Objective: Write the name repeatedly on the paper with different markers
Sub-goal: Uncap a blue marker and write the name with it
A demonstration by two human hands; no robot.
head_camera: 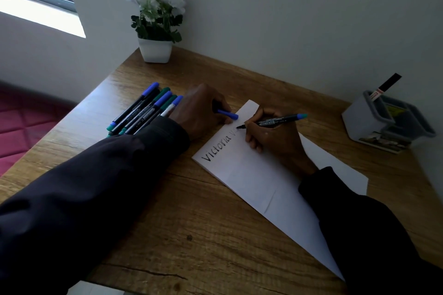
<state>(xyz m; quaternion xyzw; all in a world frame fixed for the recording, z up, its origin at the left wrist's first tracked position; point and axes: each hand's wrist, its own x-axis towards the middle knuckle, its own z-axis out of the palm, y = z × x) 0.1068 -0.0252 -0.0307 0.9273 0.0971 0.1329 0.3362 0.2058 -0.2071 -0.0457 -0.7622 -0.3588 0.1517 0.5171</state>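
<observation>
We are recording the paper (263,187) lying slantwise on the table (191,235), with the name (217,149) "Victoria" standing in black ink along its left edge. The right hand (271,137) is resting on the paper, its fingers curled round a marker (275,120) and gripping it near the tip. The tip is touching the sheet just beyond the finished word, where a further letter is showing. The marker's blue-green end is pointing off to the paper's right.

The left hand (201,112) is lying against the paper's left edge, near its far corner. Its fingers are closed round a blue cap (227,114), whose end is sticking out toward the sheet.

We are noting a bundle of spare markers (143,111), blue-capped and green-capped, lying on the table left of the paper and partly under the left sleeve. A potted plant (155,50) is standing well beyond the paper, against the wall. A grey container (383,124) is sitting well to the paper's right.
</observation>
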